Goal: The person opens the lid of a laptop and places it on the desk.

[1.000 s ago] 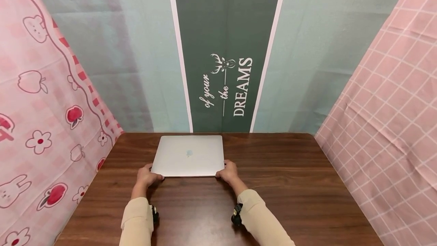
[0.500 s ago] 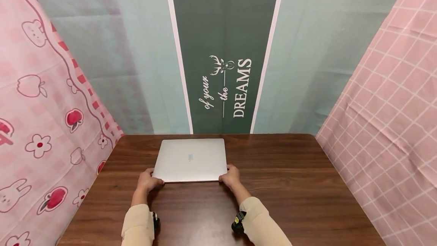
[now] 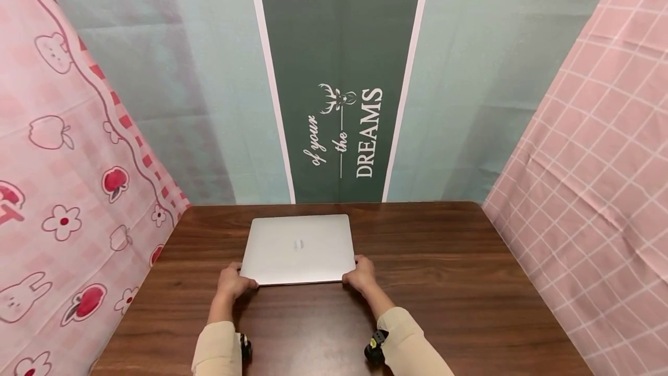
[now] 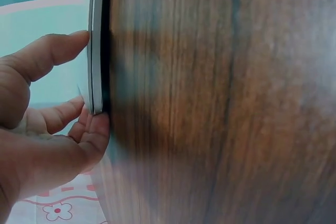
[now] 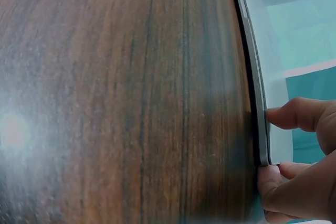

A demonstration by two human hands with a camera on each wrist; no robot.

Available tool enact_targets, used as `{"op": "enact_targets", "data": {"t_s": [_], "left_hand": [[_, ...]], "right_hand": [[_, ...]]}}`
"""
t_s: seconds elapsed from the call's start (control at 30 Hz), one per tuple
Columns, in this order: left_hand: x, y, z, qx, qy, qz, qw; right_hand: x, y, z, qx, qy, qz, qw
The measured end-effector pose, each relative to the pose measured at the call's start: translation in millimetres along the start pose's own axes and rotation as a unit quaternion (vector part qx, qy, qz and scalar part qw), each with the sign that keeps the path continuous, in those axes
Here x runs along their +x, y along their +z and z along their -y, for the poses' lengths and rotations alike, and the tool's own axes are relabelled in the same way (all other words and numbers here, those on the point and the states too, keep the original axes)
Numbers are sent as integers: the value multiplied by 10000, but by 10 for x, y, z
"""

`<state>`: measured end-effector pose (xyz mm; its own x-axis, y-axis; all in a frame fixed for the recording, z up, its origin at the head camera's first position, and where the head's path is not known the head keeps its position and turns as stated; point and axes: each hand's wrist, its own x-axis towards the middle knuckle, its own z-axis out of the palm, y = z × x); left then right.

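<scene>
A closed silver laptop (image 3: 297, 257) lies near the far side of the brown wooden table, a small logo on its lid. My left hand (image 3: 233, 281) holds its near left corner. In the left wrist view the thumb (image 4: 73, 45) touches the near edge while other fingers (image 4: 97, 132) curl at the corner. Opposite, my right hand (image 3: 362, 275) holds the near right corner. The right wrist view has the thumb (image 5: 283, 115) against the near edge and a fingertip (image 5: 269, 174) at the corner. A dark strip runs below the laptop's edge; whether it touches the table I cannot tell.
The wooden table (image 3: 443, 283) spreads around the laptop. Behind it hangs a green and grey-blue curtain (image 3: 334, 45) with white lettering. Pink patterned cloth (image 3: 78, 190) hangs on the left, pink checked cloth (image 3: 600, 190) on the right. Each wrist carries a small black camera (image 3: 374, 350).
The laptop has shifted a little to the right and towards me, with a slight turn. Both hands have moved along with it, keeping their hold on the near corners.
</scene>
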<state>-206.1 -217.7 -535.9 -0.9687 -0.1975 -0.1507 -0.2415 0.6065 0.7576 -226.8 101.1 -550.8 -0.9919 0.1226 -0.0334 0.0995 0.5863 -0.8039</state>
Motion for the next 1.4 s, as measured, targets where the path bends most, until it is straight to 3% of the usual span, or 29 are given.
{"op": "enact_targets", "data": {"t_s": [0.27, 0.43, 0.77, 1.07, 1.4], "left_hand": [[-112, 30, -29, -91, -144, 135, 9998], [-119, 50, -66, 171, 66, 76, 9998], [-213, 150, -118, 331, 224, 85, 9992], [-362, 269, -172, 600, 387, 47, 9974], [-462, 423, -264, 777, 612, 118, 9950]], "right_hand": [[-58, -70, -55, -202, 102, 95, 9997], [-107, -128, -74, 8, 173, 151, 9997], [-235, -273, -182, -52, 184, 94, 9998], [-400, -429, -303, 662, 450, 463, 9957], [-513, -637, -411, 819, 647, 530, 9931]]}}
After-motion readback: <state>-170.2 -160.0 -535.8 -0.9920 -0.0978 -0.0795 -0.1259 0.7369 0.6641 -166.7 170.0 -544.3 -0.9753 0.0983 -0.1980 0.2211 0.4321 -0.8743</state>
